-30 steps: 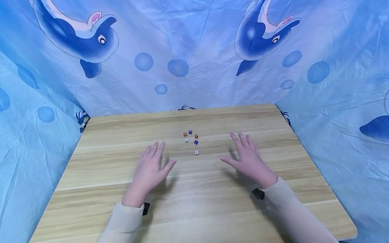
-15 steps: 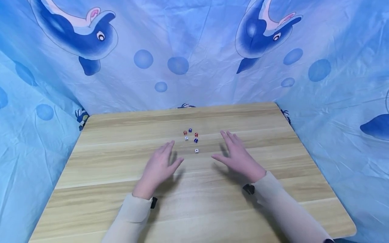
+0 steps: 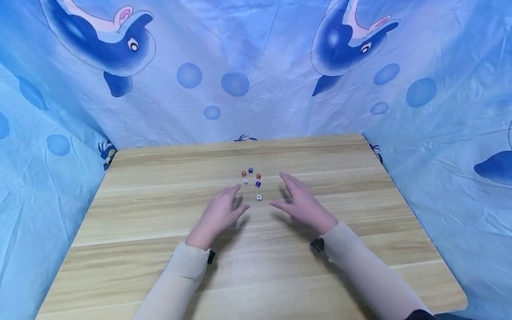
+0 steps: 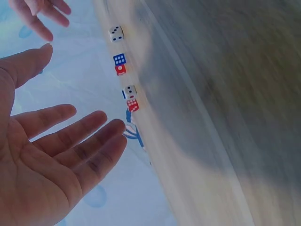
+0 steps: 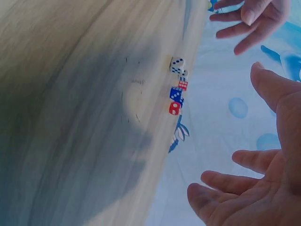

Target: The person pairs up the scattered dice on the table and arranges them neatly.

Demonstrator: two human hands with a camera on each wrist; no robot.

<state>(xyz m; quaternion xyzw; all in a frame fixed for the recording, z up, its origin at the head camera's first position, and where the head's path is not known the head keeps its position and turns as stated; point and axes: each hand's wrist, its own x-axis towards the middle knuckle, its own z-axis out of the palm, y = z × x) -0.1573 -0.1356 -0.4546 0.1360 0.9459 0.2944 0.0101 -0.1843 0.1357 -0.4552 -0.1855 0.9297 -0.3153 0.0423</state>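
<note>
1. A lone white die (image 3: 259,198) is lying on the wood-grain table (image 3: 256,275), nearest the person.
2. Just beyond, a second white die (image 3: 246,181), a left red die (image 3: 244,174), a right red die (image 3: 258,176), a near blue die (image 3: 258,184) and a far blue die (image 3: 250,170) are forming a loose cluster.
3. The left hand (image 3: 218,214) is hovering near the dice on their left, fingers extended, holding nothing.
4. Opposite, the right hand (image 3: 304,204) is hovering too, fingers straight, likewise empty; neither is touching a die.
5. By all appearances, the person is framing the dice before any contact; the next move is probably calling for lowering both palms evenly and closing inward without scattering the cubes.
6. Behind the table, a dolphin-printed blue backdrop (image 3: 276,111) is hanging in creases.
</note>
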